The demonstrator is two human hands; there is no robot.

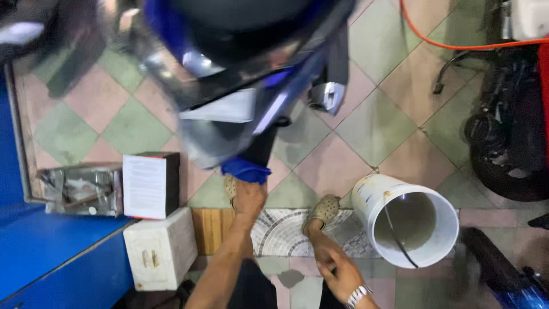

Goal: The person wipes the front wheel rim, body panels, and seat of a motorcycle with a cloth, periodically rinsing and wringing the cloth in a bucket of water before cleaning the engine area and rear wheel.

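My left hand (pixel 249 198) reaches forward and is closed on a blue cloth (pixel 246 170), which is pressed against the lower front of a blurred blue and black motorcycle (pixel 240 63). My right hand (pixel 338 269), with a metal watch on its wrist, rests low by my right leg, fingers apart and holding nothing. My feet are in beige sandals (pixel 326 209); the left one shows only partly, behind my left hand. They stand on a patterned tile (pixel 280 232).
A white bucket (pixel 377 197) with a wire handle stands at right. On the left are a white foam block (pixel 160 249), a dark box with a white sheet (pixel 150 186), a metal tray of tools (pixel 80 189) and a blue surface (pixel 51 252). Another black motorcycle (pixel 509 126) and an orange hose (pixel 434 41) are at the far right.
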